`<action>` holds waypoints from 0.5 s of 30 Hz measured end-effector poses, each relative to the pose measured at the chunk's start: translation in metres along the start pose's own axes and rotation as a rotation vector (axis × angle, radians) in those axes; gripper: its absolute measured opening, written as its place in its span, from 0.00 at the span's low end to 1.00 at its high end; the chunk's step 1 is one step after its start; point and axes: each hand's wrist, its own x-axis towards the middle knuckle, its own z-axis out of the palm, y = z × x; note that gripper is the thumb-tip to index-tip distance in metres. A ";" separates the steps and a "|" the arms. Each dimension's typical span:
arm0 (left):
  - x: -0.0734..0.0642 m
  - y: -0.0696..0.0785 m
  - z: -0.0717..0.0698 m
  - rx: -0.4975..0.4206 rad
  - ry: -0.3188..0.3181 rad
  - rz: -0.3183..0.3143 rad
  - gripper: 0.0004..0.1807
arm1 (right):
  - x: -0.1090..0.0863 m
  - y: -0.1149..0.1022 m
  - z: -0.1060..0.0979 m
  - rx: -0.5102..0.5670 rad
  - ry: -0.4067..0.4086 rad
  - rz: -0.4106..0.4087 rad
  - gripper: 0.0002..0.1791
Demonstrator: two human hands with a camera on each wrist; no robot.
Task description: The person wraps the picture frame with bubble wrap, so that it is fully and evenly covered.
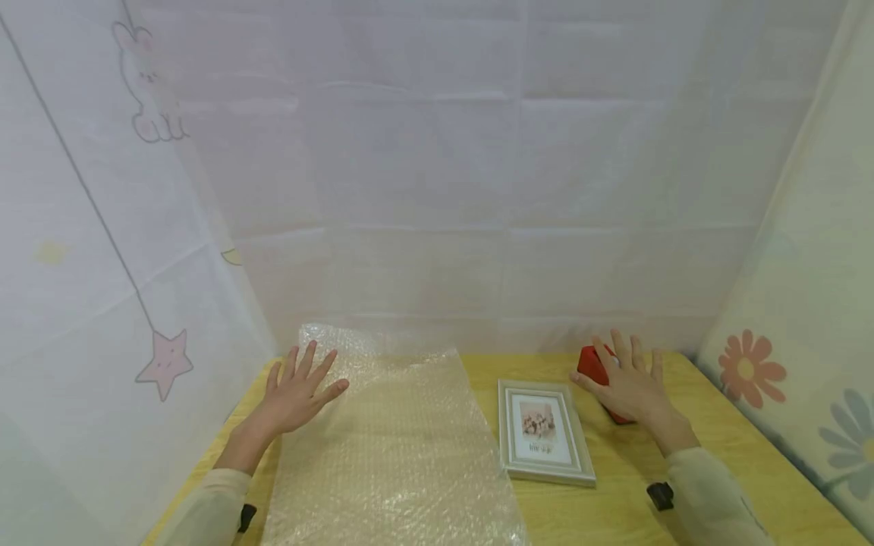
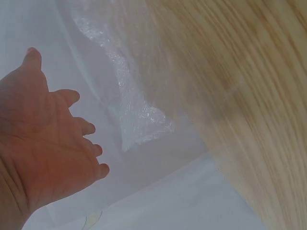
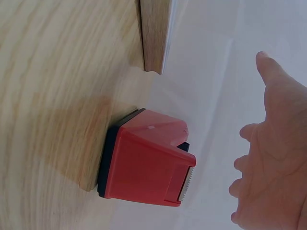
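Note:
My left hand (image 1: 295, 400) hovers with spread fingers over the left edge of a sheet of bubble wrap (image 1: 396, 447). My right hand (image 1: 630, 387) is held up, fingers spread, above a red tape dispenser (image 3: 148, 165) with a black base and a toothed cutting edge. In the head view that hand covers part of the red dispenser. Between the hands, right of the bubble wrap, a pale picture frame (image 1: 579, 455) lies face up with a small photo in it. Both wrist views show each palm holding nothing, apart from the things below.
Everything lies on a yellow wood-grain table (image 1: 614, 516). Pale fabric (image 1: 423, 167) with fold lines hangs behind it, and printed cloth walls (image 1: 82, 265) stand at both sides. One long edge of the picture frame lies close to the bubble wrap.

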 end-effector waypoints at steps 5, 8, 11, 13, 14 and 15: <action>-0.004 0.000 -0.001 -0.010 -0.009 -0.011 0.45 | 0.000 -0.001 -0.002 -0.001 -0.006 -0.007 0.56; -0.003 0.002 -0.003 -0.014 -0.013 -0.007 0.45 | 0.001 -0.002 -0.005 0.005 0.002 -0.008 0.57; 0.000 0.005 -0.005 -0.015 -0.002 0.011 0.45 | 0.002 -0.005 -0.006 -0.002 0.044 -0.015 0.56; 0.001 0.008 -0.006 -0.021 0.010 0.025 0.45 | 0.002 -0.009 -0.005 -0.007 0.096 -0.036 0.55; 0.000 0.010 -0.006 -0.030 0.018 0.033 0.45 | 0.002 -0.011 -0.004 -0.013 0.126 -0.056 0.53; 0.000 0.011 -0.006 -0.038 0.023 0.040 0.44 | 0.002 -0.013 -0.003 -0.015 0.153 -0.078 0.51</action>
